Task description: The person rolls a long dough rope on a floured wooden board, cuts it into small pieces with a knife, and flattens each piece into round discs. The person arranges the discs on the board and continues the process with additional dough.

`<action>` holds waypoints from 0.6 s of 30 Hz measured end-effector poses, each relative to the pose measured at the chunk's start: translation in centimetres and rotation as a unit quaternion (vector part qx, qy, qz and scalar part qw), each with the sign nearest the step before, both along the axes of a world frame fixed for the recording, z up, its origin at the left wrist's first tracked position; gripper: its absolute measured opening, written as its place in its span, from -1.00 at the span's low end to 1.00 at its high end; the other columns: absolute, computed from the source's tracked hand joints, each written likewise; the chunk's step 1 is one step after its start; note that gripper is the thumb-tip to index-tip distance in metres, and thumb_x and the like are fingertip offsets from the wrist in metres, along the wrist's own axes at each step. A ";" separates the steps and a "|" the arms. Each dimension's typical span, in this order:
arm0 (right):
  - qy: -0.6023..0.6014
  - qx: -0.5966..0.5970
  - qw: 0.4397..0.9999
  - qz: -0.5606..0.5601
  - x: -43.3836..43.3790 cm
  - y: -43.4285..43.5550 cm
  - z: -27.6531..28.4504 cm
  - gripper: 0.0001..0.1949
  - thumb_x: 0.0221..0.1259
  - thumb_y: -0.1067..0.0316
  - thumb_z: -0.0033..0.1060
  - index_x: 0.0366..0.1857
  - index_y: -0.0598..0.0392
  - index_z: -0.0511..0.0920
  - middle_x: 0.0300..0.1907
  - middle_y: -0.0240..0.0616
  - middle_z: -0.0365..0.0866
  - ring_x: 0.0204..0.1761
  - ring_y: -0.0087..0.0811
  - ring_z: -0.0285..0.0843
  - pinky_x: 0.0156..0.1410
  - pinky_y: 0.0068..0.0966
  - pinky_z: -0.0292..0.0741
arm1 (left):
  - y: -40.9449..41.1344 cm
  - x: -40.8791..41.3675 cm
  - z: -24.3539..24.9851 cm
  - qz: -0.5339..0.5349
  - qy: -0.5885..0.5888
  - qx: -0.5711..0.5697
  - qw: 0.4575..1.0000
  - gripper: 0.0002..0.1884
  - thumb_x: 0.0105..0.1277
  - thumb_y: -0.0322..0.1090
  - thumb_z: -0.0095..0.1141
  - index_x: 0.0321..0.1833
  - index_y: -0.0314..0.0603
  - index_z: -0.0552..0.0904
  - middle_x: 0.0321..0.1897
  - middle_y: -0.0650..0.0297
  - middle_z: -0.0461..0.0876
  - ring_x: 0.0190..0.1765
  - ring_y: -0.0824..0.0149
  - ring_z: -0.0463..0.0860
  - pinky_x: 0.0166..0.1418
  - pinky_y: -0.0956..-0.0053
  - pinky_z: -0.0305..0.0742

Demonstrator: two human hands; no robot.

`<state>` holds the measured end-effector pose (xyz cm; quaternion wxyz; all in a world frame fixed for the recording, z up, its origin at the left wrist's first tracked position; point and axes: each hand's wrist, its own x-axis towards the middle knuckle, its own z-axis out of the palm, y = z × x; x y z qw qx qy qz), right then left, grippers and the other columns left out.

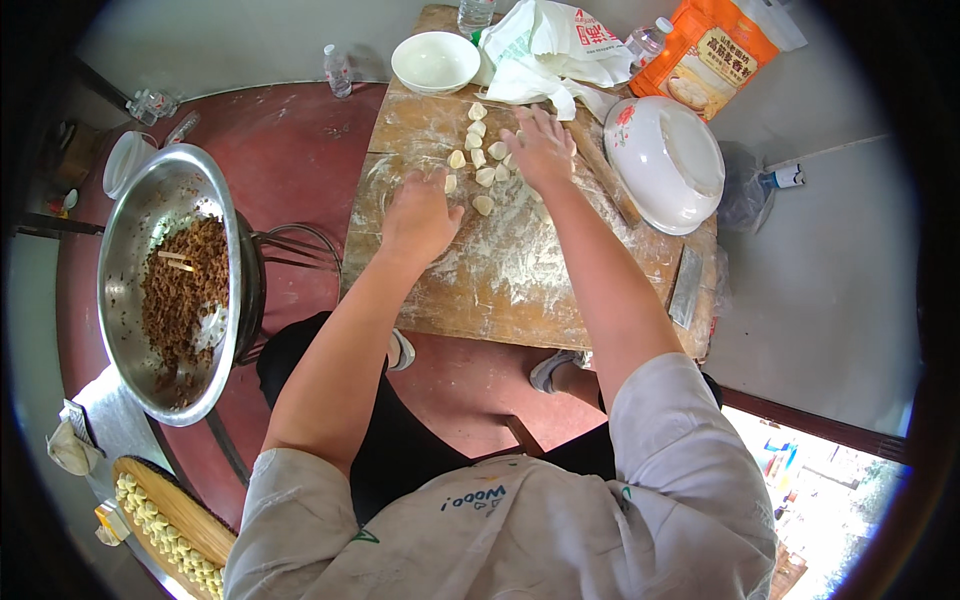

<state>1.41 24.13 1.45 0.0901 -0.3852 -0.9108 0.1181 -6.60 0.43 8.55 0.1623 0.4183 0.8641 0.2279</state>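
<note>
Several small dough pieces point(484, 176) lie scattered on a floured wooden board point(495, 300). My left hand point(422, 210) is palm down at their left side, its thumb apart from the curled fingers. A dough piece point(451, 184) sits right by its fingertips; what is under the palm is hidden. Farther up the board, my right hand point(541, 146) lies palm down with fingers spread over some of the pieces, partly hiding them. A wooden rolling pin point(604, 174) rests just right of that hand.
An upturned white enamel basin point(637, 172), a cleaver point(685, 289), a white bowl point(435, 64), a plastic bag point(551, 45) and an orange flour bag point(705, 67) edge the board. A steel basin point(109, 285) of brown filling stands left, above a round tray point(180, 517) of shaped dough.
</note>
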 end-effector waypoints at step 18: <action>-0.056 0.135 0.980 0.135 14.8 -5.6 0.5 -0.37 0.49 0.03 0.19 0.61 -0.45 0.25 0.71 -0.40 0.04 0.71 -0.18 -0.04 0.76 0.03 -0.08 | 0.2 1.9 -3.1 -0.138 -0.014 -0.059 0.989 -0.24 0.30 -0.22 0.42 0.55 -0.13 0.39 0.45 -0.16 0.40 0.43 -0.20 0.47 0.49 0.03 0.45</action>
